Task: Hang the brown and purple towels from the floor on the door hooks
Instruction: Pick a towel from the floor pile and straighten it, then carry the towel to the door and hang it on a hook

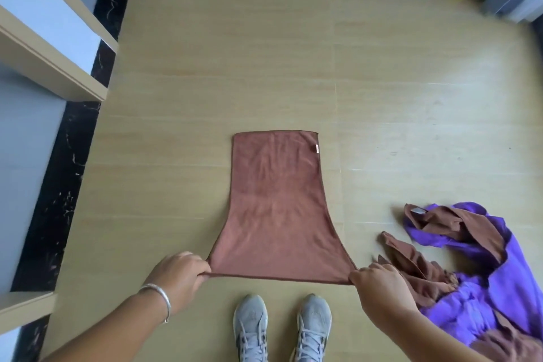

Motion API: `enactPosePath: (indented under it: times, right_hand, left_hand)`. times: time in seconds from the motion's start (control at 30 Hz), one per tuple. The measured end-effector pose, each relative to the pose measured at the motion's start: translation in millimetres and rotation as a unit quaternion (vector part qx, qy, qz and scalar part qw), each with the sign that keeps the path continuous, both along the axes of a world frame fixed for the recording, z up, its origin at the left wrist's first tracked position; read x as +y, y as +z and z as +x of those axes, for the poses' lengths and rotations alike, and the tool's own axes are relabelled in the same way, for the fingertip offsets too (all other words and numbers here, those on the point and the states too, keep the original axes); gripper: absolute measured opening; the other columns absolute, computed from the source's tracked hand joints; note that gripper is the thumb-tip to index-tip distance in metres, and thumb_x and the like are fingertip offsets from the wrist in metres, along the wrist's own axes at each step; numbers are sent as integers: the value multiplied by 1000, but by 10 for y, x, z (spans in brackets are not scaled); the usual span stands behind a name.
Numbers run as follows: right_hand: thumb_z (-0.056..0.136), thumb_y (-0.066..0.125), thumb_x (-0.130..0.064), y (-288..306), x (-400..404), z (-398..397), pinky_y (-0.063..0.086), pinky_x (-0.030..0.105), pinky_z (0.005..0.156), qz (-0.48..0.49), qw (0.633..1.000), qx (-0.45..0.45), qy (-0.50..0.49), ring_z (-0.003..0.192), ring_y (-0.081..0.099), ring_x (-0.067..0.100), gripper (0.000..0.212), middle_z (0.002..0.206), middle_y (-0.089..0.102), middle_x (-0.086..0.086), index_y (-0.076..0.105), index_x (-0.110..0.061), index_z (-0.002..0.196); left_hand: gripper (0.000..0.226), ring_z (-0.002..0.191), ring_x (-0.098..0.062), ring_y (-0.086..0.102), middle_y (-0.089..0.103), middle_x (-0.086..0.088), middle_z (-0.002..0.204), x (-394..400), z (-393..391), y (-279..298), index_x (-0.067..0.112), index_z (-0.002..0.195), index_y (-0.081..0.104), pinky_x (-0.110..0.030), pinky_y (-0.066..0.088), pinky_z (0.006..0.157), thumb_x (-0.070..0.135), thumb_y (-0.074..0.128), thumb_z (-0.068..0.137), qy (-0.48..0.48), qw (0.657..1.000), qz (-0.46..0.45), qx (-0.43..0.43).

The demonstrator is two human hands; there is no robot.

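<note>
brown towel (276, 209) between two hands

A brown towel (274, 209) was held stretched by its near corners, pinched by the left hand (179, 275) and right hand (379, 285). A heap of brown and purple towels (476, 270) was seen just right of it.

We see a plain brown towel (276, 209) on a pale yellow wood-grain floor (205, 67), a heap of purple and brown towels (482, 279), grey shoes (282, 329), a silver bangle (160, 300), and a black sill with white veins (67, 156).
</note>
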State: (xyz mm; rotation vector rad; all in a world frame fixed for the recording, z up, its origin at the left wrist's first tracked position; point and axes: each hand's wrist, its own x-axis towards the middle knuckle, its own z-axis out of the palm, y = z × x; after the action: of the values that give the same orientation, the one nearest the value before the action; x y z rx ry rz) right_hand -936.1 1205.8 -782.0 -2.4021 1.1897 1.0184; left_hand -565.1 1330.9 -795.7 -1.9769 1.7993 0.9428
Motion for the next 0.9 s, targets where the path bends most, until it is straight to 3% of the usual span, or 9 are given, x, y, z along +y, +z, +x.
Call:
enactPosePath:
  times: [0.17,0.23,0.37,0.5,0.57,0.67,0.77,0.83,0.9]
  right_hand:
    - [84,41,-9,-533,-119,-22,37,32,83,4,1000,-3,-30,100,59,19,33,98,68,-4,60,-27,102]
    - [85,45,-14,-737,-299,31,40,30,72,-4,994,-34,-102,88,62,19,25,89,69,-4,63,-28,97]
    - [86,63,-28,-1152,-912,221,36,26,56,-1,927,-174,-331,70,59,19,8,75,67,-4,70,-28,83]
    - [81,73,-28,-1743,-1678,535,35,20,50,-38,861,-284,-420,61,58,9,8,64,62,-10,66,-27,76]
    - [79,73,-27,-2146,-2083,717,36,19,48,-62,838,-322,-437,57,56,3,6,65,62,-11,67,-26,80]
    - [82,68,-17,-2812,-2653,993,48,24,58,-58,808,-361,-461,68,62,13,26,88,68,-3,64,-22,107]
    - [86,59,-12,-3423,-2879,1151,52,35,82,-97,838,-330,-425,99,60,25,49,126,55,4,49,-21,133]
    - [85,55,-13,-3692,-2724,1146,48,38,91,-152,879,-319,-320,114,53,28,53,135,46,4,45,-21,137]
    - [79,59,-13,-3801,-2382,1066,45,39,95,-168,911,-346,-148,119,50,28,55,134,49,3,50,-22,133]
  left_hand:
    - [21,101,-10,57,66,13,102,-38,-71,-525,35,106,67,-25,42,81,39,49,96,54,998,22,20]
    - [13,92,-11,62,67,14,93,-175,-50,-694,34,97,70,-26,43,72,35,58,93,132,990,-4,45]
    - [7,73,-13,64,69,10,76,-668,94,-1139,26,87,73,-22,42,63,19,72,84,344,929,-92,101]
    - [18,75,-17,64,69,2,82,-1407,364,-1825,22,94,67,-21,44,66,6,65,87,440,872,-153,152]
    - [24,79,-21,64,70,-4,92,-1828,561,-2248,24,96,64,-27,45,73,2,63,87,459,854,-180,164]
    - [30,90,-22,62,68,-5,107,-2423,812,-2871,24,107,61,-29,45,79,3,62,86,473,839,-227,146]
    - [60,118,-25,52,47,-8,139,-2723,813,-3376,21,138,44,-37,43,100,8,64,82,437,862,-236,103]
    - [70,132,-29,40,36,-11,148,-2552,643,-3588,19,146,36,-38,34,111,17,66,83,304,917,-256,32]
    - [70,139,-28,34,32,-10,154,-2143,395,-3685,20,149,35,-42,31,114,30,64,86,120,959,-255,-11]
